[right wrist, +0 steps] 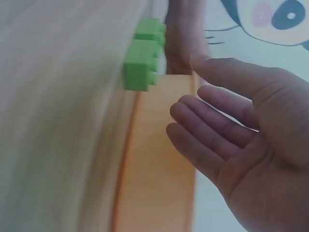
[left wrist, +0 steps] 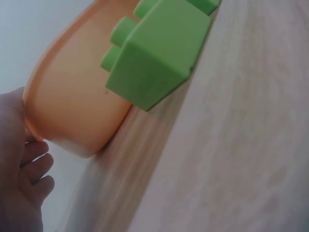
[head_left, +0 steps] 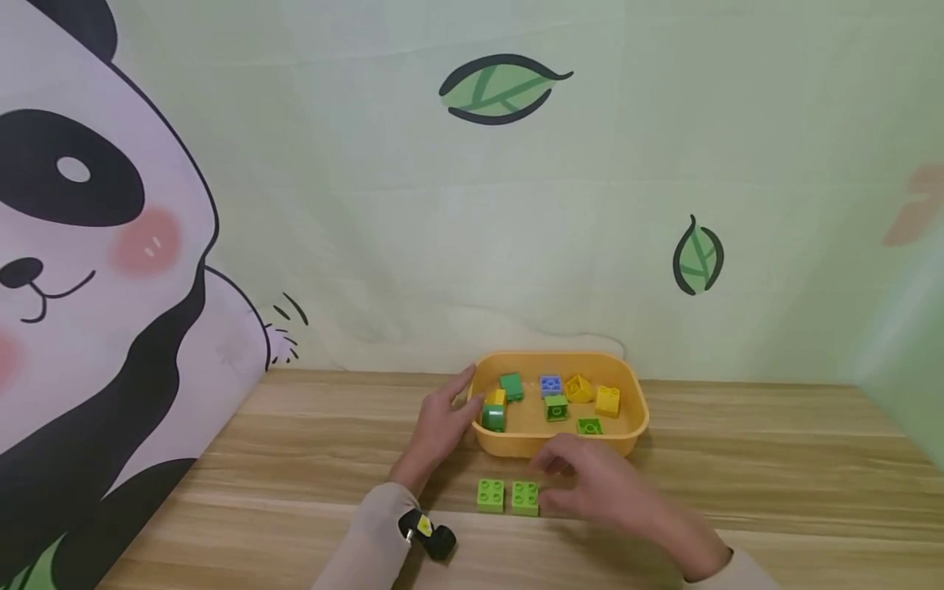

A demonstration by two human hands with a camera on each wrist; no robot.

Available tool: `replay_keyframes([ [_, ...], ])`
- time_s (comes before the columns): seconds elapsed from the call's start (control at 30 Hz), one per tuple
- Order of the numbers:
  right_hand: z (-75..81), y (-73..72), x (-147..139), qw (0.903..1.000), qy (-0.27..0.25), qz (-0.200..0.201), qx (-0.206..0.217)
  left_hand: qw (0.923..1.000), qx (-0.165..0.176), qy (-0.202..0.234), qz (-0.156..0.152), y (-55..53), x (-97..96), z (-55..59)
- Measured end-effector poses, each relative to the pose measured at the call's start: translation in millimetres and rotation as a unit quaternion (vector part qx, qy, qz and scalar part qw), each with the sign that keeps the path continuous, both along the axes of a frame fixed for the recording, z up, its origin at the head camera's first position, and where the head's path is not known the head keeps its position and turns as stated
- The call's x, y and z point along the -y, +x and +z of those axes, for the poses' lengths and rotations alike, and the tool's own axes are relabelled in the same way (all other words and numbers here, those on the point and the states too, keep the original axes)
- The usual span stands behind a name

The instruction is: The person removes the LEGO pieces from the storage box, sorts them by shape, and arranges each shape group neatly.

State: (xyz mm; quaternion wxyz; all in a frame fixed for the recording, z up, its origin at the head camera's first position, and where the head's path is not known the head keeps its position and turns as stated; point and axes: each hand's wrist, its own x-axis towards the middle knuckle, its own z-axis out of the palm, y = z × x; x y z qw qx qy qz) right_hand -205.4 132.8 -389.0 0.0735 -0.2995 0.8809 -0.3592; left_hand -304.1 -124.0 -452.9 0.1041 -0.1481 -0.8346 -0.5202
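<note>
An orange plastic bin (head_left: 509,445) stands at the back of the table, holding several toy building blocks. My left hand (head_left: 438,422) grips its left end, thumb at the rim and the other fingers bent along the outside in the left wrist view. Two light green building blocks, a left one (head_left: 490,495) and a right one (head_left: 525,498), stand studs up in front of the bin, slightly apart. Beside the right block and before the bin's front wall hovers my right hand (head_left: 601,487); its relaxed fingers hold nothing in the right wrist view.
Inside the bin lie a blue block (head_left: 550,385), yellow blocks (head_left: 608,401), a dark green block (head_left: 511,386) and light green ones (head_left: 555,408). Right behind the bin rises a pale green cloth backdrop (head_left: 413,246) with a panda. Wood-grain tabletop (head_left: 774,459) extends to both sides.
</note>
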Motion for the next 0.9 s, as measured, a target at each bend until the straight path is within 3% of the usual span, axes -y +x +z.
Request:
replay_keyframes([
  [0.2,16.3,0.0,-7.4,0.9987,-0.025,-0.024,-0.036,1.0,-0.007,-0.002,-0.005,1.0,0.0,0.0],
  [0.47,27.0,-8.9,-14.8,0.9908,-0.071,-0.067,-0.093,1.0,-0.001,0.006,-0.004,1.1,2.0,-0.5],
  [0.9,18.9,-30.9,-25.6,0.9841,-0.094,-0.102,-0.11,0.9997,-0.019,0.015,-0.011,0.0,2.7,-2.6],
])
